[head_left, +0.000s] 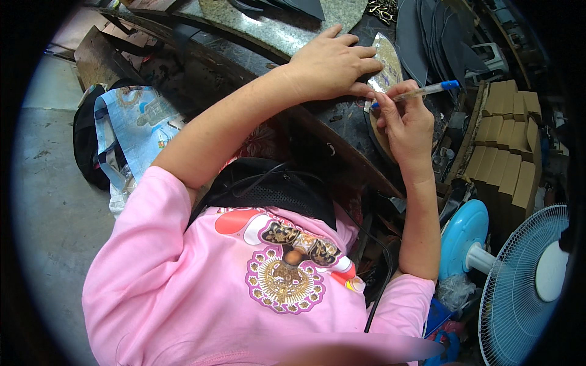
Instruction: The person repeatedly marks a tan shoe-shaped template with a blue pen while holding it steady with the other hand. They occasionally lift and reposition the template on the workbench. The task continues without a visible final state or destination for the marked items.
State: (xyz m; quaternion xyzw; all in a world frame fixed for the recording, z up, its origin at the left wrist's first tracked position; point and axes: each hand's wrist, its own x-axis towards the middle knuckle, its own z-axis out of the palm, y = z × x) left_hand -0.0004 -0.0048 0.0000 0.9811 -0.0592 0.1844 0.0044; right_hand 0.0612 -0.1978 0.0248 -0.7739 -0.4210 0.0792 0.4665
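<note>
My right hand (409, 125) pinches a ballpoint pen (427, 90) with a clear barrel and blue ends. The pen's tip points left, at the edge of a shiny, pointed flat template (384, 58) on the dark workbench. My left hand (334, 64) lies over the template's left side, palm down with the fingers spread, its lower fingertips close to the pen tip. Nearer to me, a brownish curved flat piece (379, 137) shows below the hands; whether it joins the template I cannot tell.
A speckled stone slab (268, 30) lies at the back of the bench. Stacked dark grey cut pieces (430, 46) sit to the right, beyond them cardboard boxes (503, 152). A white and blue fan (525, 280) stands at lower right. A light-blue printed bag (137, 119) hangs left.
</note>
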